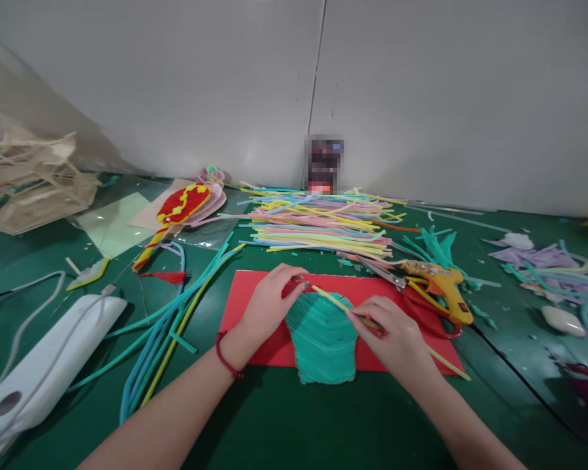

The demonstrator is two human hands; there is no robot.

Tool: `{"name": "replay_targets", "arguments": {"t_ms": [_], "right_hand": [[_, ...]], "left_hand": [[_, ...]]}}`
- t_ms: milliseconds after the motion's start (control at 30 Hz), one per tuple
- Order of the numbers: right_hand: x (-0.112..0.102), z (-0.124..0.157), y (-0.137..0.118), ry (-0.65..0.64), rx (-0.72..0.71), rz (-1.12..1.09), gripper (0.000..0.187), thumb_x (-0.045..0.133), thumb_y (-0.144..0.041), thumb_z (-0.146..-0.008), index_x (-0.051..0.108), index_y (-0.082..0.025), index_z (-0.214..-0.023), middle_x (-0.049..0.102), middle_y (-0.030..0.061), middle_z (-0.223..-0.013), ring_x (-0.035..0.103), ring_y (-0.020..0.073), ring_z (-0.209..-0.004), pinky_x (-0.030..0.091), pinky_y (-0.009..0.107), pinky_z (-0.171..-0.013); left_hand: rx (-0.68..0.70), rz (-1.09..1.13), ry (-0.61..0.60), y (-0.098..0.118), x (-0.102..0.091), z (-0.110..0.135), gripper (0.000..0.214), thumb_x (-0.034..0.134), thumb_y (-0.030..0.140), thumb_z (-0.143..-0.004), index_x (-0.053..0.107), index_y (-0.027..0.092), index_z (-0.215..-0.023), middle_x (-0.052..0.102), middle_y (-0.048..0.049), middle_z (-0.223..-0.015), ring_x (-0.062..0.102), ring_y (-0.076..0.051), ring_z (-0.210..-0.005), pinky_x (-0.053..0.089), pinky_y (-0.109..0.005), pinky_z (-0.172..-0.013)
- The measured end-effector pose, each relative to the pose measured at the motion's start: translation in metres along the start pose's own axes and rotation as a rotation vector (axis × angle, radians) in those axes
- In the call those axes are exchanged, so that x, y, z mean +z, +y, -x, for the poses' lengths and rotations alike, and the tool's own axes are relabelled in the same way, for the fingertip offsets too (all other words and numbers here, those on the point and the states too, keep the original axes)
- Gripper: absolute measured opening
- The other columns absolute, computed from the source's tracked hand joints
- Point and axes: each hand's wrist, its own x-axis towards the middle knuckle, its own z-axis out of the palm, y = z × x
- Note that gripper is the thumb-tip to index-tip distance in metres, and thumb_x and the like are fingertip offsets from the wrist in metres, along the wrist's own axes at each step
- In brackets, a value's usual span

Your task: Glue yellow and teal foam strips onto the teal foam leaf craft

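A teal leaf-shaped piece [322,336], built of glued strips, lies on a red sheet [255,297] on the green table. My left hand [269,301] rests on the piece's upper left edge, fingers curled, pinching the tip of a yellow strip [330,299]. My right hand [389,333] is closed on the same yellow strip, which runs slanting across the piece's upper right edge and sticks out past my wrist to the lower right.
A pile of coloured strips [318,225] lies behind the red sheet. A yellow glue gun [443,287] and scissors [385,273] lie to the right. Long teal and yellow strips [176,320], a white device [44,359] and a red-yellow craft [179,212] are to the left.
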Motion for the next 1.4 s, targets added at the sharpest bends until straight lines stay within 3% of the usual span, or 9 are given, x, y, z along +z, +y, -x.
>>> {"name": "replay_targets", "arguments": {"t_ms": [100,200,300,533,833,1100,1400], "right_hand": [[0.002,0.006,-0.003,-0.028,-0.032,0.074,0.021,0.05,-0.027,-0.091,0.064,-0.021,-0.077,0.062,0.0037,-0.072,0.059,0.0147,-0.072,0.046,0.025,-0.066],[0.003,0.009,-0.007,-0.059,-0.063,0.158,0.021,0.049,-0.025,-0.091,0.062,-0.02,-0.075,0.06,0.0031,-0.071,0.058,0.0145,-0.071,0.044,0.024,-0.063],[0.002,0.01,-0.01,-0.084,-0.079,0.217,0.022,0.048,-0.024,-0.092,0.061,-0.02,-0.075,0.059,0.003,-0.07,0.057,0.0148,-0.07,0.041,0.024,-0.06],[0.001,0.008,-0.014,-0.068,-0.086,0.21,0.022,0.047,-0.023,-0.092,0.06,-0.02,-0.074,0.058,0.0027,-0.068,0.057,0.0155,-0.069,0.04,0.026,-0.061],[0.004,0.009,-0.01,-0.103,-0.077,0.232,0.023,0.046,-0.022,-0.093,0.058,-0.02,-0.074,0.058,0.003,-0.068,0.056,0.0157,-0.069,0.039,0.026,-0.06],[0.003,0.011,-0.011,-0.141,-0.069,0.241,0.025,0.042,-0.022,-0.094,0.059,-0.021,-0.075,0.06,0.0034,-0.07,0.058,0.016,-0.071,0.04,0.027,-0.062],[0.002,0.014,-0.009,-0.125,-0.05,0.248,0.029,0.038,-0.025,-0.096,0.062,-0.02,-0.078,0.062,0.0025,-0.073,0.059,0.0154,-0.076,0.041,0.026,-0.066]], "left_hand": [[0.164,-0.237,-0.013,0.001,0.004,0.004,0.015,0.048,0.023,-0.092,0.061,0.017,-0.098,0.066,-0.0059,-0.097,0.062,-0.019,-0.091,0.052,-0.034,-0.082],[0.348,-0.45,0.054,0.009,0.005,0.011,0.021,0.042,0.018,-0.094,0.061,0.014,-0.1,0.068,-0.0084,-0.099,0.063,-0.02,-0.092,0.053,-0.035,-0.082],[0.432,-0.572,0.071,0.025,0.007,0.021,0.025,0.04,0.017,-0.094,0.061,0.013,-0.107,0.068,-0.0099,-0.102,0.065,-0.02,-0.09,0.054,-0.033,-0.08],[0.381,-0.846,0.069,0.053,0.026,0.047,0.028,0.041,0.016,-0.092,0.065,0.012,-0.106,0.071,-0.0126,-0.102,0.067,-0.023,-0.088,0.057,-0.032,-0.069],[0.324,-0.885,0.006,0.045,0.037,0.051,0.033,0.038,0.014,-0.091,0.066,0.008,-0.108,0.069,-0.0132,-0.113,0.068,-0.024,-0.089,0.057,-0.031,-0.067],[0.297,-0.844,-0.014,0.037,0.044,0.054,0.037,0.036,0.02,-0.094,0.059,0.004,-0.117,0.063,-0.0168,-0.122,0.065,-0.027,-0.101,0.053,-0.037,-0.079],[0.268,-0.863,-0.076,0.035,0.042,0.051,0.039,0.033,0.02,-0.095,0.058,0.007,-0.122,0.06,-0.0136,-0.128,0.061,-0.025,-0.106,0.048,-0.036,-0.084]]}}
